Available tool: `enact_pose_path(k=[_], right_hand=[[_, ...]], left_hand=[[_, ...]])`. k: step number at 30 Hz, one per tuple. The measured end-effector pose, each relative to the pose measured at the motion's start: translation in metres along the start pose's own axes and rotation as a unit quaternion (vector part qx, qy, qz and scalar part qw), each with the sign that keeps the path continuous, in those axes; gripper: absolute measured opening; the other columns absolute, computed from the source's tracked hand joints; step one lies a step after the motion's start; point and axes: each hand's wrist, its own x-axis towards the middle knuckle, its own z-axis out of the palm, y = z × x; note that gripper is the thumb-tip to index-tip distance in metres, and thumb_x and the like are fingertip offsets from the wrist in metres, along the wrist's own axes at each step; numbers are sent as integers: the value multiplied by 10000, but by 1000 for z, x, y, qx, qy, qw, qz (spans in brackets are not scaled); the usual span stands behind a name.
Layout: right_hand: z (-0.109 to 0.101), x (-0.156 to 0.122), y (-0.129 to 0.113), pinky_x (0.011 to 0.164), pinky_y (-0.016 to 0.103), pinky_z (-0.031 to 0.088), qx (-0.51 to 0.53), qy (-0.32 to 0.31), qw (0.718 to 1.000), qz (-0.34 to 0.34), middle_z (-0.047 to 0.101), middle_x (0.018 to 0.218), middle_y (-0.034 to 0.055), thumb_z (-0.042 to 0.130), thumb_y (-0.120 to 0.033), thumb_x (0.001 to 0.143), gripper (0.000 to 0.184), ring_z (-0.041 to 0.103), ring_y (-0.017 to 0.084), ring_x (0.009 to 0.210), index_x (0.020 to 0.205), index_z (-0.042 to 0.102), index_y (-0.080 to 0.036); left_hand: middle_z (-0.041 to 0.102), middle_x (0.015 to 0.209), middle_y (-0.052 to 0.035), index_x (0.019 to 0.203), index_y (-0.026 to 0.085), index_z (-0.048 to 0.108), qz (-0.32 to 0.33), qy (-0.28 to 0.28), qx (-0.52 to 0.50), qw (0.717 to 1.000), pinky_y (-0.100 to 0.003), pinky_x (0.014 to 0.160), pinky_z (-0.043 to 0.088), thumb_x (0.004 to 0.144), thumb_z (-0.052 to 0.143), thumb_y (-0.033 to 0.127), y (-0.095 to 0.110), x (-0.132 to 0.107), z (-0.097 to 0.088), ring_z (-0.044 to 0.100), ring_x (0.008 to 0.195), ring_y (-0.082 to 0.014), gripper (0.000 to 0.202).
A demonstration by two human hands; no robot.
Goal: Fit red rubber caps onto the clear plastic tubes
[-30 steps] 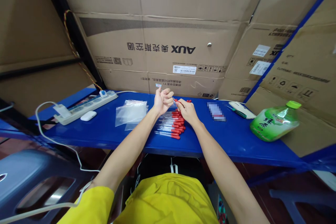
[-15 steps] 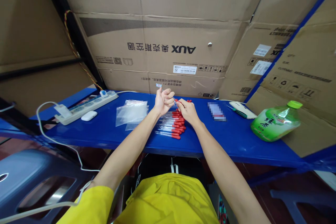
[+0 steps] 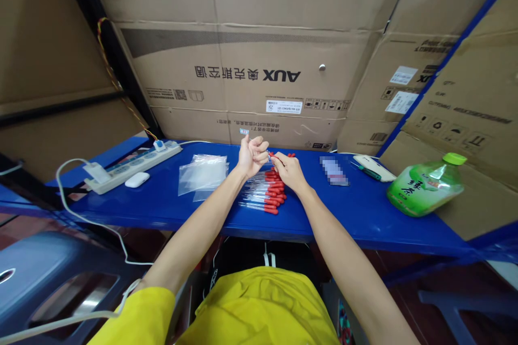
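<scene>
Close together, left hand (image 3: 251, 156), right hand (image 3: 289, 171) by red-ended tubes (image 3: 272, 194).

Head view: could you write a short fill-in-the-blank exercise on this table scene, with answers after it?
The table is ____ in colour.
The slim tools have ____ handles.
The clear bags lie to the ____ of the left hand.
The bottle is near the table's ____ end.

Missing words: blue; red; left; right

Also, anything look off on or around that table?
Mainly the AUX carton panel behind the blue table: its printing is upside down. The red-ended rods lie slightly uneven, red ends mostly rightward. No spill shows.
</scene>
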Motion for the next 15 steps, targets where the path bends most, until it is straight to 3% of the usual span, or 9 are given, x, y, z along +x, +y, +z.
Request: enact_pose_path(k=[10,15], right_hand=[[-1,0,1,607,256,371,-10,0,1000,2,602,633,-5,384,-495,1048,415,542,142,560,810,582,-219],[0,0,1,607,255,372,-14,-6,1000,7,607,630,-2,379,-509,1047,424,545,146,564,810,581,-222]], left_hand=[[293,611,71,744,214,284,-11,11,7,1000,-198,384,156,1023,382,514,1,1,-1,206,354,-52,421],[290,609,67,737,215,271,-8,-19,25,999,-197,382,148,1038,313,514,0,2,-2,202,350,-56,426]])
